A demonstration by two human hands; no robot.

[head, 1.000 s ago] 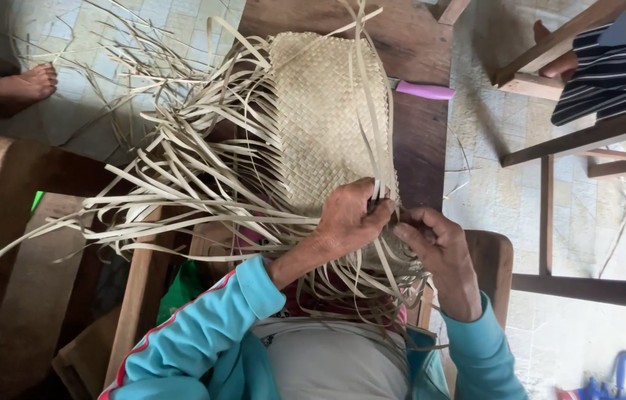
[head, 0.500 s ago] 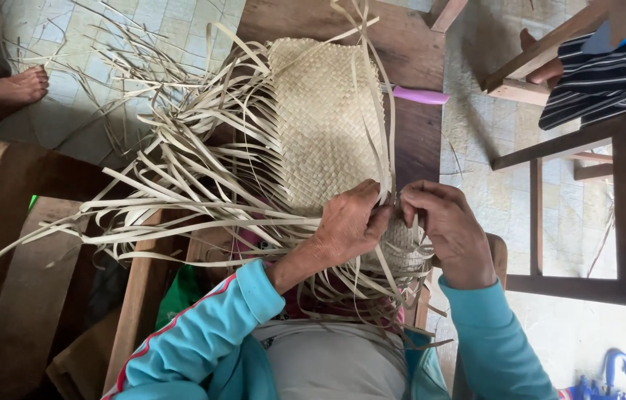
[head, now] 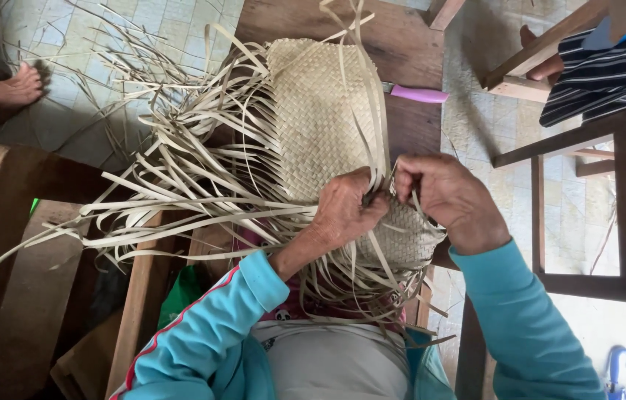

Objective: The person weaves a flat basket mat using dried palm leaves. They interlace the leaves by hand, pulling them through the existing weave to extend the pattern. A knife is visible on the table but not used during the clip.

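A half-woven mat of pale dried leaf strips (head: 320, 118) lies over a brown wooden table (head: 402, 37) and my lap. Many loose strips (head: 165, 192) fan out to the left. My left hand (head: 346, 211) pinches strips at the mat's near edge. My right hand (head: 450, 196) is right beside it, fingers closed on strips that rise up past the mat. Both arms wear turquoise sleeves.
A knife with a pink handle (head: 418, 94) lies on the table right of the mat. Another person's bare foot (head: 13, 89) rests on the tiled floor at top left. A second person in a striped garment (head: 602, 67) sits by wooden chair frames (head: 550, 222) at right.
My right hand has moved up and left to meet the left hand at the mat's edge. The left hand has stayed in place.
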